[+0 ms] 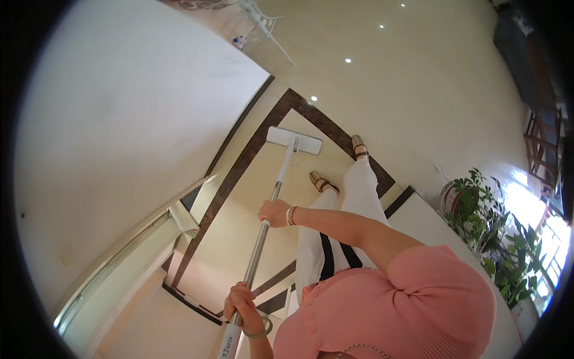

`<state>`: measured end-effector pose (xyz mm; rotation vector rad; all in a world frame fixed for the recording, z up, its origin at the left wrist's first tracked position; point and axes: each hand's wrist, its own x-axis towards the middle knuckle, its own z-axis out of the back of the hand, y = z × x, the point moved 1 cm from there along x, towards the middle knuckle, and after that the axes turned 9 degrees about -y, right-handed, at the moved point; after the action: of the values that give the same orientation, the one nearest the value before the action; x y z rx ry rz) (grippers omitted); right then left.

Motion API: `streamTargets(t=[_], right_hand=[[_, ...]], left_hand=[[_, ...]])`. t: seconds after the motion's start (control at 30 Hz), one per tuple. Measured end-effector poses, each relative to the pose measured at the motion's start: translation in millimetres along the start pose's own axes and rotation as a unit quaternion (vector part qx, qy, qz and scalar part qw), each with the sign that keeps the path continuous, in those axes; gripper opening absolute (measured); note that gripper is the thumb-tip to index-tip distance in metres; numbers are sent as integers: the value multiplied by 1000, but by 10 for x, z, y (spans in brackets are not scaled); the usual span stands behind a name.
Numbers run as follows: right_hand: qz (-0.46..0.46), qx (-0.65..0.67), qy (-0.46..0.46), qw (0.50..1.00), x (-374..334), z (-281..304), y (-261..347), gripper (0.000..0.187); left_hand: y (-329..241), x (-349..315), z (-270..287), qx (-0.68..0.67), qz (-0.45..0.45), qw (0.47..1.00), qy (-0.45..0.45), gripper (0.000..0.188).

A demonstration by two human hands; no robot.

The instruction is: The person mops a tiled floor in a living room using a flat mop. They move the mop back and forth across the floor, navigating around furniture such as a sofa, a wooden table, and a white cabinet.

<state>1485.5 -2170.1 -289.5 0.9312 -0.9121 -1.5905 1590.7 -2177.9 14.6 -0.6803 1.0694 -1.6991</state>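
A flat mop with a long silver-and-white pole (pixel 258 251) slants from the lower edge up to the floor. Its white rectangular head (pixel 284 139) lies on the cream tiles beside a dark brown border strip. My right hand (pixel 274 213), with bracelets at the wrist, is closed around the middle of the pole. Lower down, near the white grip end, my left hand (pixel 241 303) wraps round the same pole; a green bangle circles that wrist. Just right of the mop head are my sandalled feet (pixel 323 180).
A white wall (pixel 137 102) with dark skirting runs along the left, with a door frame (pixel 125 272) below it. Potted plants (pixel 478 221) stand by a bright window at right. A white metal rack (pixel 263 24) and dark wooden furniture (pixel 541 143) are farther off.
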Motion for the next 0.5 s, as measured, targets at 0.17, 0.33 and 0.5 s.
streamTargets(t=[0.17, 0.33, 0.5], right_hand=[[-22, -16, 18, 999, -10, 517, -55, 5], [-49, -59, -79, 994, -398, 1455, -335, 3], [-114, -123, -171, 971, -1039, 2673, -1190, 6]], left_hand=[[-237, 225, -348, -21, -98, 993, 67, 30], [-521, 322, -1001, -128, -146, 972, 131, 34], [-598, 293, -2239, -188, -151, 947, 211, 32]])
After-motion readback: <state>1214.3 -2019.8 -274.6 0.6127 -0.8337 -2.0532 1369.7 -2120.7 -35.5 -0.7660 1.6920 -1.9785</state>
